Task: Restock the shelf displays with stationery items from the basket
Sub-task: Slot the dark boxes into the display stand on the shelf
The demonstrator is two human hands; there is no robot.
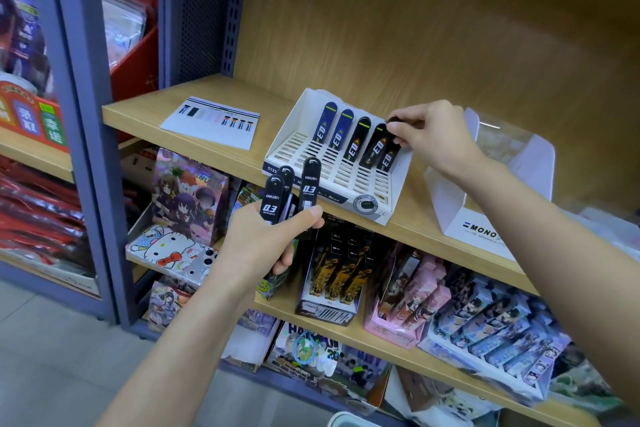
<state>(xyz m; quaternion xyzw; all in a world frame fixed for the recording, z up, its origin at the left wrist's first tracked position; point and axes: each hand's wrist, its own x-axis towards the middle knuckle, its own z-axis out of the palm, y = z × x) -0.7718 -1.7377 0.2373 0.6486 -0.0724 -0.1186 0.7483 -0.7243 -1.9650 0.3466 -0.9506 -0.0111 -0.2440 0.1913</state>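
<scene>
Near the centre of the frame, the right hand (433, 135) reaches over a white display box (292, 121) that sits on the wooden shelf (145, 107). Its thumb and fingers are curled and pinch the top end of a black case (388, 158), which stands tilted in the rightmost slot of the box's back row. Just to the left of that case, four more cases (356, 139) lean in the same row, two of them blue and two black; the slotted rows in front of them hold nothing. Lower and to the left, in front of the shelf edge, the left hand (270, 246) grips a bundle of black cases (273, 201) marked 0.3. Its fingers are wrapped round their lower ends and the thumb presses across the front, so the tops fan upward towards the box. A printed card (211, 121) lies flat on the shelf to the left of the display box, well apart from it. To the right of the right hand stands a white carton marked MONO (481, 229). The shelves below carry packed boxes of colourful goods (332, 274).
</scene>
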